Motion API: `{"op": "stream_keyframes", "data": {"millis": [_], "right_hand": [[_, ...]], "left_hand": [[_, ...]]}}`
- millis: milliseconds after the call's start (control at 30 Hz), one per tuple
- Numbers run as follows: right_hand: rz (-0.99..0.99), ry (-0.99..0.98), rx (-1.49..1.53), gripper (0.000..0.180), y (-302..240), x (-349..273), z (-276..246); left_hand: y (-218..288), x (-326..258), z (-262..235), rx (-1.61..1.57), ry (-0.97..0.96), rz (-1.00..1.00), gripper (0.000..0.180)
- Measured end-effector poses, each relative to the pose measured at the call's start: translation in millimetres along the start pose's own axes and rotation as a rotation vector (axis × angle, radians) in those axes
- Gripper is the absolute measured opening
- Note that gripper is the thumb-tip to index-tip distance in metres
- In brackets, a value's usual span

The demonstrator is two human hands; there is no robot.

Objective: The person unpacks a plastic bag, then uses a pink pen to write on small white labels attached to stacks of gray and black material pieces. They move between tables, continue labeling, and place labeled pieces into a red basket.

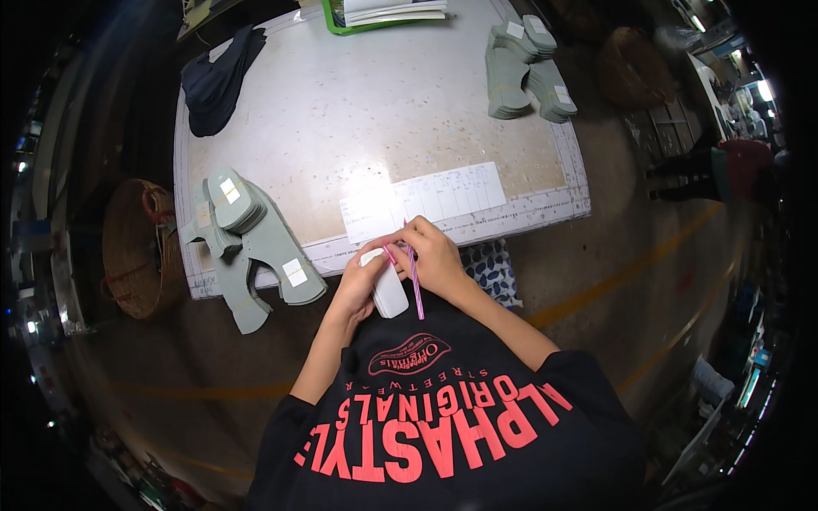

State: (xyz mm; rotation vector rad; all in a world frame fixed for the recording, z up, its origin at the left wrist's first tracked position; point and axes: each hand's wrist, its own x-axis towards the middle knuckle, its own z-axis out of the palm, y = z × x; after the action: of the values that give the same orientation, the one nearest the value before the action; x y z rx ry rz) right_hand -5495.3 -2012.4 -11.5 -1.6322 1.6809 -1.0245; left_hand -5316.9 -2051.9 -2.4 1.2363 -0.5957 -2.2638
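Note:
Close in front of my chest, at the table's near edge, my left hand (361,277) is closed around a small stack of white, round-ended pieces (391,295). My right hand (433,260) grips a slim pink striped pen (417,287), which points down beside the stack. The fingers of both hands meet at the top of the stack. A short pink piece (390,254) shows between them; whether it is a pen cap cannot be told. Just beyond my hands lies a white paper sheet (447,194) with ruled columns and handwriting.
Grey-green cut fabric stacks with white stickers lie at the table's near left (271,228) and far right (509,81). Dark folded fabric (217,83) sits far left, a green tray (358,30) of papers at the back. A wicker basket (132,255) stands left; patterned cloth (492,268) hangs right.

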Motion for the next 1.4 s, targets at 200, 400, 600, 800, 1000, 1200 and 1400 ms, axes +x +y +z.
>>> {"op": "stream_keyframes", "data": {"millis": [200,400,600,800,1000,1200,1400], "right_hand": [[-0.068,0.010,0.011,0.020,-2.5,-2.4,1.0],[0.044,-0.026,0.163,0.023,-0.2,-7.4,-1.3],[0.089,-0.020,0.041,0.019,9.4,-9.1,-10.3],[0.226,0.150,0.134,0.018,38.2,-1.3,-33.2],[0.067,0.474,-0.352,0.022,88.0,8.9,-91.9],[0.005,0.408,-0.093,0.032,47.9,-0.3,-72.2],[0.170,0.029,0.173,0.039,4.7,-14.9,-24.2]], "left_hand": [[-8.5,1.6,-5.6,0.063,0.055,0.084,0.039],[-5.8,2.6,-13.2,-0.004,-0.037,-0.012,0.035],[0.8,-8.8,-8.1,-0.030,-0.141,-0.075,0.048],[6.1,-7.4,-2.4,0.158,-0.198,-0.101,0.049],[3.7,0.5,-11.0,0.162,-0.017,-0.033,0.048],[-2.4,13.0,-7.3,0.002,0.084,0.052,0.050],[-0.1,13.0,10.8,-0.026,0.056,0.088,0.048]]}}
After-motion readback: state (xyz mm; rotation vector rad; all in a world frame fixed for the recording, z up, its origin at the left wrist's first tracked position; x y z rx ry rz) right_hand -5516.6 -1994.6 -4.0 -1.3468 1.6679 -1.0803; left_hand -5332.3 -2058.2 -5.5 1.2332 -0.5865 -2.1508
